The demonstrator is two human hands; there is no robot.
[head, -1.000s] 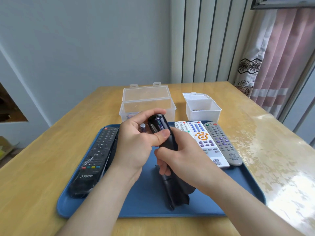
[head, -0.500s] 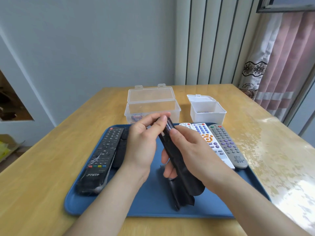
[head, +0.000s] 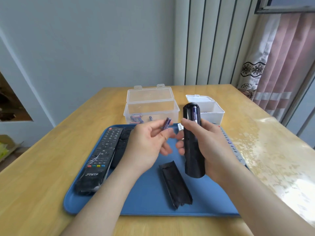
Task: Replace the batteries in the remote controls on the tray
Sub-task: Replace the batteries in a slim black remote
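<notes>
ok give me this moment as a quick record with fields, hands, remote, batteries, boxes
left hand: pinches purple battery, apart from the remote
right hand: holds black remote upright, back toward camera
compartment: open, one seated battery showing
cover: lying on blue tray
clear box: open, loose batteries inside
white box: open, contents unclear

A wooden table [head: 42,159] is seen before a pale grey-blue wall [head: 85,48]. Vertical ribbed panelling [head: 213,48] is set beside it, and a pink curtain [head: 286,68] is hung at the right below a dark window frame [head: 283,7]. Light is reflected off the table's glossy right side.
</notes>
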